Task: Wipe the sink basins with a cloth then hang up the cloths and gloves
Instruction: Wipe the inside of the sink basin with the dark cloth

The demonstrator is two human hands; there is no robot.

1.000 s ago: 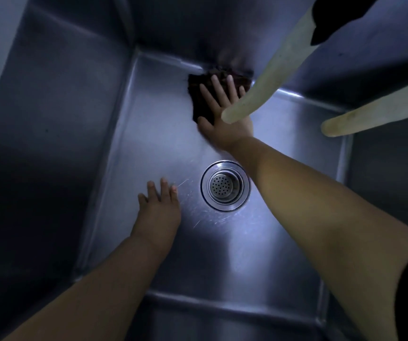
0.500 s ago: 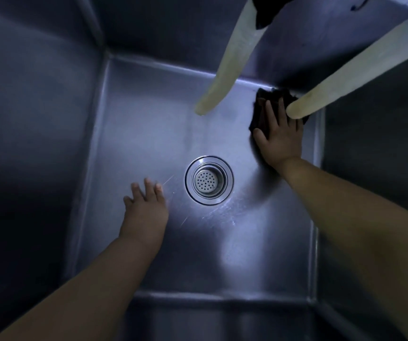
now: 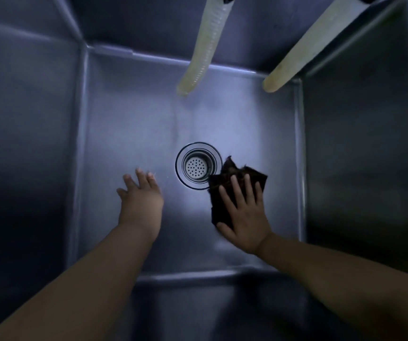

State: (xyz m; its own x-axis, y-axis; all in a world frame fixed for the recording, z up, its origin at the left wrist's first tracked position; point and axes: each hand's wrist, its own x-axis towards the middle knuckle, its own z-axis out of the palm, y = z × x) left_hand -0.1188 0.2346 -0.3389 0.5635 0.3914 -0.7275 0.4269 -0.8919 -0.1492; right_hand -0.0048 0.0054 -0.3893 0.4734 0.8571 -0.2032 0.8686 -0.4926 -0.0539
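Right hand, fingers straight, pressed cloth flat beside drain, moved from basin's far right corner; left hand flat, holding nothing, unmoved.

The basin is brushed metal, smooth with a soft shine. The drain is polished metal, glossy, with a perforated strainer. The cloth is dark, rough fabric. Both hoses look like translucent ribbed plastic.
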